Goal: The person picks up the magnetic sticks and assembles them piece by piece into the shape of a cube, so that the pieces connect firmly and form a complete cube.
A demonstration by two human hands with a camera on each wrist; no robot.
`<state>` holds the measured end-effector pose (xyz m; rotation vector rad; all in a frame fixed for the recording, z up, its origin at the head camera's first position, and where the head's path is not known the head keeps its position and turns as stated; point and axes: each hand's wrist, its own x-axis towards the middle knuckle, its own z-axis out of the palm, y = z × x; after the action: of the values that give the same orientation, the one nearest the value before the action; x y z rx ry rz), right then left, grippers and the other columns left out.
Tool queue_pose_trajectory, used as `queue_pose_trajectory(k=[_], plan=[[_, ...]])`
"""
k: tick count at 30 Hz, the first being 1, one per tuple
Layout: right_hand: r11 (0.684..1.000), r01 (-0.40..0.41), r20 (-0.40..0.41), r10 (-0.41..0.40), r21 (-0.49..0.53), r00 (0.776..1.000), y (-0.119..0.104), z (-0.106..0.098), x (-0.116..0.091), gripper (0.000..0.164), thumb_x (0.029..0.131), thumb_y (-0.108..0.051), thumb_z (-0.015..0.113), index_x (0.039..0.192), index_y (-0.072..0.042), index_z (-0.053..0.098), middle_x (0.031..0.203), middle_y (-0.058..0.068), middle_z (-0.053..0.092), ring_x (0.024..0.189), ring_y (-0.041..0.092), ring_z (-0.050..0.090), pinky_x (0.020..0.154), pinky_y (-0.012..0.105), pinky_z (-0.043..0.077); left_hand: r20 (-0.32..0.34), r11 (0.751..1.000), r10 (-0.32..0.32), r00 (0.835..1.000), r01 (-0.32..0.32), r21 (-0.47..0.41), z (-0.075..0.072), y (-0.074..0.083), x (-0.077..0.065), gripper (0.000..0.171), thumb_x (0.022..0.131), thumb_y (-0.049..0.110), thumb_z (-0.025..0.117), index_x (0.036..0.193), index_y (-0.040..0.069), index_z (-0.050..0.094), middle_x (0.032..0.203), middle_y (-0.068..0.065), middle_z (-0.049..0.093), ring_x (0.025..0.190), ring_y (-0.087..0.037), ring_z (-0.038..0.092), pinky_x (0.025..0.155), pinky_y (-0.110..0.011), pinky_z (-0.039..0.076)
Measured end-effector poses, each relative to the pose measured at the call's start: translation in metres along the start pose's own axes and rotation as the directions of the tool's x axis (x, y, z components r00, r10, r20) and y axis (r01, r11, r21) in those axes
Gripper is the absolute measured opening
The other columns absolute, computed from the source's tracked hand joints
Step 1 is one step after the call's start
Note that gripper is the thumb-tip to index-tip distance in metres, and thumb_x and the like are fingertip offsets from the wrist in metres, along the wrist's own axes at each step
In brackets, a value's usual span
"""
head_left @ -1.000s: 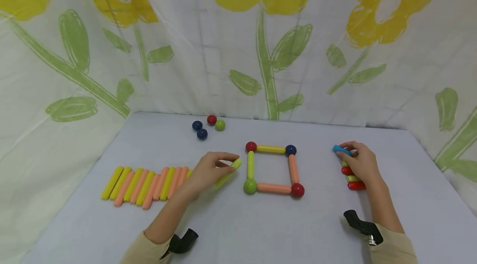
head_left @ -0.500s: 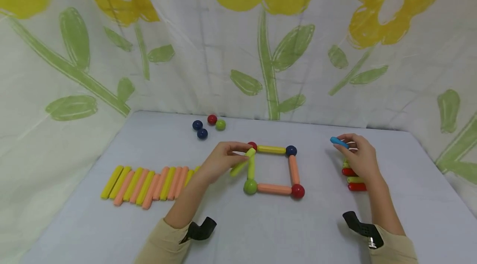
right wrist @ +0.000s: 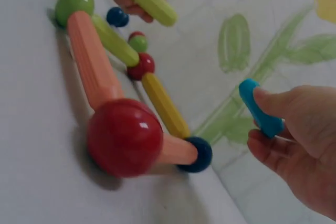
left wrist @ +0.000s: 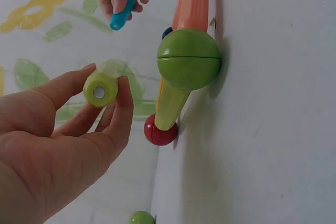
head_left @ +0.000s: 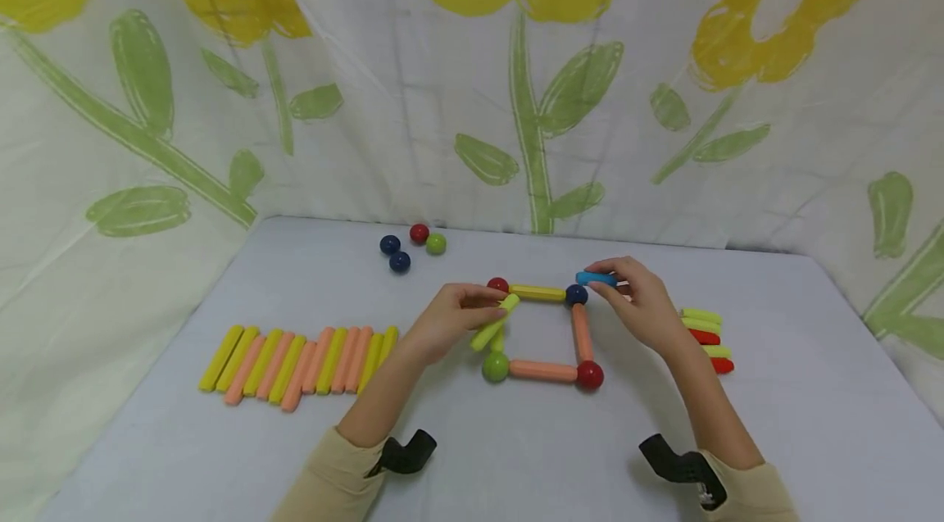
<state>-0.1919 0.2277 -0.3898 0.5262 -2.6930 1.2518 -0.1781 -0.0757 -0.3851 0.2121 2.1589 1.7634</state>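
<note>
My left hand (head_left: 451,321) pinches a yellow-green stick (left wrist: 101,89) between thumb and fingers, raised over the left side of a square of sticks and balls. A metal disc shows in the stick's end. My right hand (head_left: 640,302) pinches a blue stick (right wrist: 257,109) above the dark blue ball (head_left: 576,295) at the square's far right corner. Red balls mark the far left and near right (head_left: 590,375) corners; a green ball (head_left: 496,367) sits near left. A yellow stick (head_left: 538,292), two salmon sticks (head_left: 543,372) and a partly covered yellow-green stick form the sides.
A row of yellow and salmon sticks (head_left: 291,366) lies on the left of the white table (head_left: 516,456). Several loose balls (head_left: 400,262) rest near the back edge. Yellow-green and red sticks (head_left: 719,365) lie at the right, partly behind the right forearm. A flowered cloth hangs behind.
My left hand has carried the yellow-green stick rightward, over the square's left side. My right hand has brought the blue stick leftward from the right-hand sticks to the dark blue corner ball.
</note>
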Motion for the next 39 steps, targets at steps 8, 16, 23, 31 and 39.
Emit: queue_pose_trajectory(k=[8, 16, 23, 31, 39], plan=[[0.990, 0.132, 0.137, -0.138, 0.052, 0.981, -0.023, 0.019, 0.001, 0.020, 0.102, -0.005, 0.068, 0.122, -0.002, 0.070, 0.116, 0.010, 0.067, 0.110, 0.027, 0.064, 0.095, 0.031, 0.059, 0.048, 1.000, -0.001, 0.999, 0.002, -0.023, 0.007, 0.002, 0.000, 0.032, 0.101, 0.011, 0.072, 0.129, -0.003, 0.072, 0.125, -0.013, 0.074, 0.103, -0.014, 0.065, 0.086, -0.020, 0.054], [0.976, 0.188, 0.187, -0.205, 0.108, 0.961, -0.034, 0.022, -0.002, 0.019, 0.103, -0.004, 0.065, 0.121, -0.001, 0.072, 0.112, 0.009, 0.066, 0.103, 0.023, 0.065, 0.093, 0.032, 0.060, 0.125, 0.998, 0.034, 0.992, -0.027, -0.055, 0.011, 0.004, -0.002, 0.033, 0.102, 0.009, 0.070, 0.131, -0.005, 0.070, 0.125, -0.015, 0.073, 0.100, -0.012, 0.065, 0.086, -0.020, 0.055], [0.950, 0.088, 0.177, -0.146, 0.301, 0.973, -0.033, 0.025, -0.001, 0.024, 0.105, -0.002, 0.062, 0.128, 0.003, 0.065, 0.118, 0.017, 0.066, 0.099, 0.032, 0.067, 0.090, 0.024, 0.058, 0.164, 0.998, 0.041, 0.986, -0.032, -0.056, 0.014, 0.003, -0.002, 0.033, 0.102, 0.009, 0.070, 0.132, -0.005, 0.070, 0.120, -0.013, 0.074, 0.098, -0.012, 0.064, 0.085, -0.020, 0.055], [0.847, -0.057, 0.129, -0.014, 0.528, 0.992, -0.033, 0.027, 0.000, 0.043, 0.106, -0.002, 0.060, 0.143, 0.005, 0.040, 0.117, 0.022, 0.068, 0.098, 0.011, 0.072, 0.094, 0.023, 0.058, 0.137, 0.999, 0.029, 0.990, -0.023, -0.048, 0.014, 0.001, 0.000, 0.034, 0.101, 0.011, 0.071, 0.132, -0.002, 0.071, 0.124, -0.013, 0.073, 0.101, -0.014, 0.065, 0.086, -0.022, 0.056], [0.937, -0.033, 0.142, -0.018, 0.347, 0.990, -0.036, 0.023, -0.001, 0.029, 0.105, -0.005, 0.064, 0.130, 0.009, 0.062, 0.109, 0.021, 0.072, 0.096, 0.023, 0.071, 0.088, 0.020, 0.057, 0.107, 0.997, 0.023, 0.994, -0.015, -0.072, 0.011, 0.004, -0.001, 0.033, 0.101, 0.010, 0.071, 0.132, -0.002, 0.071, 0.127, -0.013, 0.072, 0.102, -0.013, 0.066, 0.084, -0.021, 0.056]])
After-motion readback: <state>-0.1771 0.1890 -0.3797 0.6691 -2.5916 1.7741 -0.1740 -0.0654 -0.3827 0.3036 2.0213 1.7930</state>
